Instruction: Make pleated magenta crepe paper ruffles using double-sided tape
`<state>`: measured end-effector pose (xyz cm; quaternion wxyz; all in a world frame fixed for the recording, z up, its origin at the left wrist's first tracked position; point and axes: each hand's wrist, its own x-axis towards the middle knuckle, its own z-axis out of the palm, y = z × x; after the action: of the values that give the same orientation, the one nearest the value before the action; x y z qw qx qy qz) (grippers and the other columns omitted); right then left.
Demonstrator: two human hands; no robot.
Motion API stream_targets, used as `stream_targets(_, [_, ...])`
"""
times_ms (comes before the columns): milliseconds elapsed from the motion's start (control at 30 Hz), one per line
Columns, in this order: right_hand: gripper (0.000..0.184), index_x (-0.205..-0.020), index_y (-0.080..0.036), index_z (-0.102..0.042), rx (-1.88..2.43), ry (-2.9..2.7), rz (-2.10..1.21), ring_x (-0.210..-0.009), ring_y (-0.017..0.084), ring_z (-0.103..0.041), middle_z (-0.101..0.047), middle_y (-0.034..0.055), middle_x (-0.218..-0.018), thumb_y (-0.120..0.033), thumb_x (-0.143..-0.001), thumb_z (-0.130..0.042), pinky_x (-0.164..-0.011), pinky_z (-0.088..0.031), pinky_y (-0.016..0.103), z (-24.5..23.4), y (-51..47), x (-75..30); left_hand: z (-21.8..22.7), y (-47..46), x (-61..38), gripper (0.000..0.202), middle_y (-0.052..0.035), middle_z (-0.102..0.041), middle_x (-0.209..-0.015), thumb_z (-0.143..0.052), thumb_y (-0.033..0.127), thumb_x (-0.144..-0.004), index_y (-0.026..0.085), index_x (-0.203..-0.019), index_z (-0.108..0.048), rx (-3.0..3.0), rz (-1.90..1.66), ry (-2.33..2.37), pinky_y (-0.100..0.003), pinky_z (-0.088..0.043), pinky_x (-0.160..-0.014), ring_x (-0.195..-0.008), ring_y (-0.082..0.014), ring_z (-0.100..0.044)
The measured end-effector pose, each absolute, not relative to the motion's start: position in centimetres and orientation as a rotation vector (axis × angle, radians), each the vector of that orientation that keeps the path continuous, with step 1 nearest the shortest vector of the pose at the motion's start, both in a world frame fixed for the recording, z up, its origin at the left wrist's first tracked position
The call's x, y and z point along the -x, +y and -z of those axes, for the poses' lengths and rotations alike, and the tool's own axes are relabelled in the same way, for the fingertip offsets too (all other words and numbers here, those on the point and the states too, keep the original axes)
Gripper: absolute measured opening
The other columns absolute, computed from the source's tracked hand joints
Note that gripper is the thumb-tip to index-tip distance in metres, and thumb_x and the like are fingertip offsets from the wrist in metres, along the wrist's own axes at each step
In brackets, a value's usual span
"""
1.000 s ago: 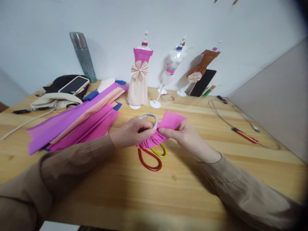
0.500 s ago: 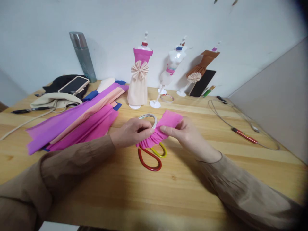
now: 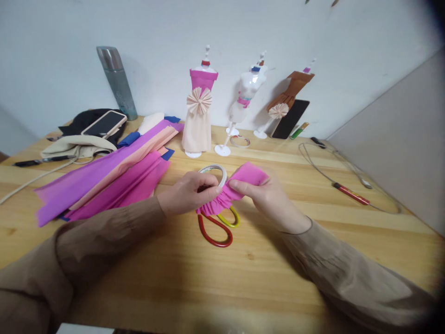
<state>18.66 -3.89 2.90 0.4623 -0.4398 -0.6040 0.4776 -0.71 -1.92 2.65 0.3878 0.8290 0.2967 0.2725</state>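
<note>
A strip of pink crepe paper [image 3: 249, 174] is stretched between my two hands above the table. My left hand [image 3: 189, 191] is closed, thumb and fingers pinching its gathered, ruffled end. A roll of tape [image 3: 223, 172] shows just behind the left fingers; whether they touch it I cannot tell. My right hand [image 3: 269, 197] grips the smoother end, thumb on top. Below the ruffles lie scissors [image 3: 216, 244] with one red and one yellow handle; their blades are hidden.
Colored crepe paper [image 3: 104, 178] lies at the left, near a phone [image 3: 105, 124] and a bottle [image 3: 120, 88]. Along the wall stand several small mannequins, one in a pink and cream dress [image 3: 197, 127]. A red-handled tool [image 3: 351, 194] with a cord lies right.
My right hand has turned slightly, and the free end of the pink paper tilts further right. My left hand keeps its pinch. The whole view has shifted a little.
</note>
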Motion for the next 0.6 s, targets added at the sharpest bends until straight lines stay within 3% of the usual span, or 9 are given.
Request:
stream_targets(233, [0.023,-0.064,-0.021,-0.061,1.038,-1.672,-0.991,-0.060,0.015,-0.053,-0.060,-0.0001,-0.063,-0.038,-0.076,-0.071,-0.058,-0.045,0.030,-2.9,-4.4,-18.6,-2.6,-1.8,0.7,0.032,0.0042,-0.036,-0.054,-0.047,0.029,-0.085,0.017,-0.056,-0.038,-2.051,-0.703,0.760,-0.022,-0.026,-0.048,-0.053,-0.0079,-0.034])
stream_targets(400, [0.006,-0.076,-0.024,-0.068,0.838,-1.960,-0.541,-0.072,0.020,-0.062,-0.067,0.0047,-0.076,-0.024,-0.082,-0.065,-0.069,-0.050,0.035,-2.6,-4.5,-18.9,-2.8,-2.1,0.6,0.034,0.0034,-0.038,-0.054,-0.046,0.032,-0.086,0.016,-0.057,-0.041,-2.006,-0.720,0.768,-0.022,-0.027,-0.049,-0.055,-0.0086,-0.036])
stream_targets(600, [0.019,-0.092,-0.021,-0.069,0.528,-2.135,0.019,-0.073,0.020,-0.063,-0.069,0.0083,-0.082,-0.009,-0.078,-0.064,-0.064,-0.050,0.034,-1.8,-4.0,-19.4,-2.9,-2.1,0.6,0.033,0.0035,-0.036,-0.055,-0.045,0.032,-0.086,0.016,-0.057,-0.041,-2.000,-0.729,0.737,-0.023,-0.028,-0.050,-0.055,-0.0088,-0.036])
